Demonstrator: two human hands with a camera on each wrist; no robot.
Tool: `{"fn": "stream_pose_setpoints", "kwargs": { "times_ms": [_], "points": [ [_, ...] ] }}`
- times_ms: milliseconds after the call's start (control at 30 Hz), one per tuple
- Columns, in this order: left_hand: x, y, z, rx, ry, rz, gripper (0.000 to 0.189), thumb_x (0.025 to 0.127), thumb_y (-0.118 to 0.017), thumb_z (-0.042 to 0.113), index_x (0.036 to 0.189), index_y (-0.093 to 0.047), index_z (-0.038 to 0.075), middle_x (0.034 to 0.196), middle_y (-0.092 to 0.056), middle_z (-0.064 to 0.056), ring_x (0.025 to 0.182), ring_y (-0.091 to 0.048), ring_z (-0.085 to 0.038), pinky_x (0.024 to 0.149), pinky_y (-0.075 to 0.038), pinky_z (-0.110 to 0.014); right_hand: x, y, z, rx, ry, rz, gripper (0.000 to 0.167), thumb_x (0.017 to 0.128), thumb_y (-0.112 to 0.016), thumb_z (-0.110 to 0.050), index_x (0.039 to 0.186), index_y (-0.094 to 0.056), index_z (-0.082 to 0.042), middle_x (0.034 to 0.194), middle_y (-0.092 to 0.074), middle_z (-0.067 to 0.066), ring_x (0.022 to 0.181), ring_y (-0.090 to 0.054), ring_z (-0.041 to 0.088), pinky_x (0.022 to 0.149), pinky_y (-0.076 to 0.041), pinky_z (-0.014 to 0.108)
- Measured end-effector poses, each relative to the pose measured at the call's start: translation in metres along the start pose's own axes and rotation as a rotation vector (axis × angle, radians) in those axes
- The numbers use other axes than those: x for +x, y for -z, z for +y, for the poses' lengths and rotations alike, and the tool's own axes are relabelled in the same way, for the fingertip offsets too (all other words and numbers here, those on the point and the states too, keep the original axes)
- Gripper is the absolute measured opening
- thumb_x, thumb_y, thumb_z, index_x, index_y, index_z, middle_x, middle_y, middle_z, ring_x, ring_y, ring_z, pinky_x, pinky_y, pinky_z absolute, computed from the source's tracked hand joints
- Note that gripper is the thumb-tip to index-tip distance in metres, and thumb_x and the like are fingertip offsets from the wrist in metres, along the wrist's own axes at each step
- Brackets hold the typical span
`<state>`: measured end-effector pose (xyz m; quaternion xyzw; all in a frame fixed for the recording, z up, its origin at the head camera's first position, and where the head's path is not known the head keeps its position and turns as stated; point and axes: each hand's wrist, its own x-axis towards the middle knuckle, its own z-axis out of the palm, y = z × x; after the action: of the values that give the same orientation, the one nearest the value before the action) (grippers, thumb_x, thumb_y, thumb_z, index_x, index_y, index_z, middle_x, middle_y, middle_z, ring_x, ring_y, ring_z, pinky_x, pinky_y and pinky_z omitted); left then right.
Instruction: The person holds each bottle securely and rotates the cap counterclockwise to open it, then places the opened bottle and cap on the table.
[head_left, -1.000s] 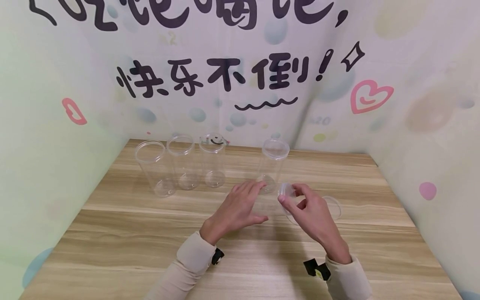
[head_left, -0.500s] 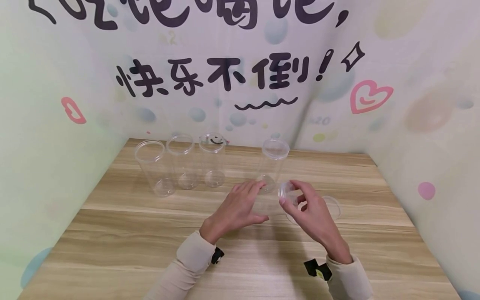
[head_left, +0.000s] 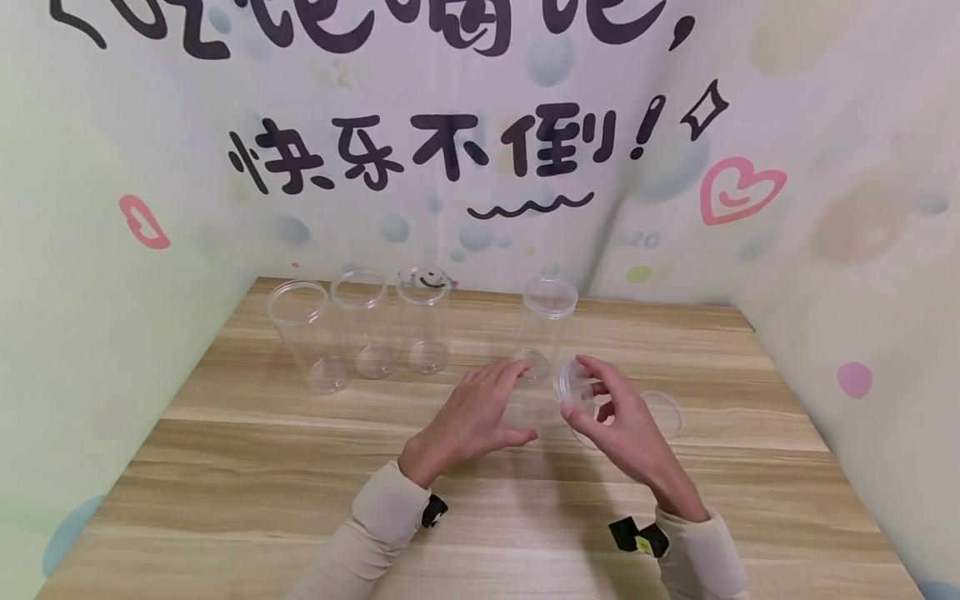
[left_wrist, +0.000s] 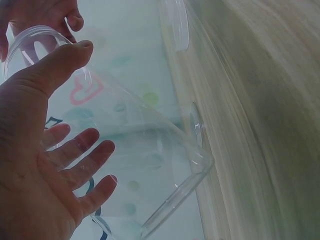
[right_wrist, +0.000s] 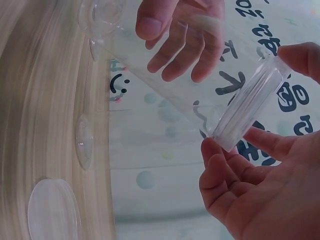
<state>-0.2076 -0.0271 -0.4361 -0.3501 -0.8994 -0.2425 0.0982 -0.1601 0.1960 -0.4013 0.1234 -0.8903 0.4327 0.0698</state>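
Clear jar held aslant between two hands, its lid end pinched

The right hand (head_left: pixel 626 421) pinches the ridged lid (right_wrist: pixel 252 102) between thumb and fingertips at the end of the clear jar (left_wrist: pixel 135 125). The left hand (head_left: pixel 468 417) grips the jar's side, thumb apart from the fingers. Held above the table (head_left: pixel 480 517), the jar is so transparent that its wall nearly vanishes in the head view; whether the lid is fully seated cannot be told. Its long axis slants: lid end higher and toward the right hand, base lower and to the left. Compared with a second ago, the lid shows more of its face and the right fingers have shifted slightly upward in the head view; the left hand has barely moved.

Beyond, a capped jar (head_left: pixel 550 312) stands upright; three jars (head_left: pixel 363 325) stand farther left. Beside the right hand lies a loose lid (head_left: pixel 679 414), partly hidden by it.
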Motion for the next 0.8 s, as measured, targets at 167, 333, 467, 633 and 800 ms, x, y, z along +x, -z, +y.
{"fn": "stream_pose_setpoints", "kwargs": {
  "times_ms": [167, 333, 467, 633, 800],
  "points": [
    [-0.0006, -0.0002, -0.0001, -0.015, 0.005, -0.003, 0.088, 0.075, -0.084, 0.045, 0.143, -0.043, 0.007, 0.141, -0.054, -0.008, 0.134, -0.048, -0.025, 0.107, -0.041, -0.048, 0.0011, 0.0012, 0.0012, 0.048, 0.009, -0.022, 0.063, 0.087, -0.071, -0.015, 0.144, -0.045, -0.006, 0.129, -0.056, 0.016, 0.107, -0.056, 0.029, 0.076, -0.047, 0.026],
    [-0.0006, -0.0014, -0.0008, -0.018, 0.006, -0.006, 0.088, 0.075, -0.084, 0.045, 0.143, -0.043, 0.008, 0.142, -0.053, -0.008, 0.135, -0.047, -0.025, 0.108, -0.041, -0.048, 0.0008, 0.0022, 0.0032, 0.099, 0.013, -0.063, 0.066, 0.085, -0.069, -0.008, 0.145, -0.042, -0.007, 0.138, -0.049, 0.015, 0.114, -0.052, 0.03, 0.079, -0.048, 0.027],
    [-0.0006, -0.0021, -0.0015, -0.025, 0.002, -0.005, 0.088, 0.075, -0.084, 0.045, 0.143, -0.044, 0.007, 0.143, -0.053, -0.007, 0.136, -0.046, -0.025, 0.108, -0.041, -0.048, 0.0, 0.0031, 0.0038, 0.119, 0.018, -0.088, 0.068, 0.084, -0.068, -0.005, 0.146, -0.041, -0.008, 0.14, -0.046, 0.015, 0.115, -0.049, 0.031, 0.081, -0.048, 0.027],
    [-0.001, -0.002, -0.0013, -0.033, 0.0, 0.001, 0.088, 0.075, -0.085, 0.044, 0.143, -0.044, 0.006, 0.142, -0.053, -0.008, 0.136, -0.046, -0.025, 0.107, -0.041, -0.049, -0.0005, 0.0044, 0.0035, 0.134, 0.025, -0.109, 0.07, 0.084, -0.067, -0.003, 0.148, -0.039, -0.01, 0.139, -0.045, 0.013, 0.117, -0.048, 0.033, 0.083, -0.048, 0.025],
    [-0.0012, -0.0016, -0.001, -0.027, -0.003, 0.007, 0.087, 0.074, -0.085, 0.044, 0.142, -0.045, 0.006, 0.142, -0.053, -0.008, 0.135, -0.047, -0.024, 0.107, -0.042, -0.048, 0.0001, 0.0056, 0.004, 0.151, 0.055, -0.128, 0.073, 0.083, -0.067, 0.003, 0.15, -0.038, -0.01, 0.14, -0.043, 0.015, 0.12, -0.046, 0.036, 0.085, -0.05, 0.025]
  ]
}}
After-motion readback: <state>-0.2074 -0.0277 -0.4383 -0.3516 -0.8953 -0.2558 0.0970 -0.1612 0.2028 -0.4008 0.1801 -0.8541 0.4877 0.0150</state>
